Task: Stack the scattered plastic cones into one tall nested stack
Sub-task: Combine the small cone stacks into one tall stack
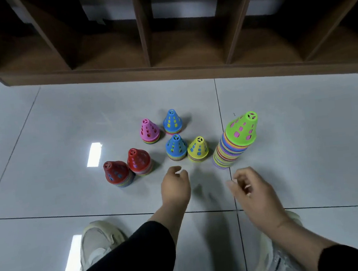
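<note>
A tall nested stack with a green cone on top [238, 139] stands on the floor at the right, leaning slightly. Several short stacks stand to its left: a yellow-topped one [198, 149], a blue-topped one [176, 147], another blue-topped one [172, 121] behind it, a pink-topped one [149, 130], and two red-topped ones [138, 161] [117, 173]. My left hand [175, 186] hovers just in front of the near blue and yellow stacks, fingers loosely curled, holding nothing. My right hand [248, 186] hangs below the tall stack, fingers loosely bent and empty.
A brown wooden shelf unit [166, 70] with open compartments runs along the far side of the grey tiled floor [62, 130]. My two pale shoes [98, 241] and dark-sleeved arms fill the lower part of the view.
</note>
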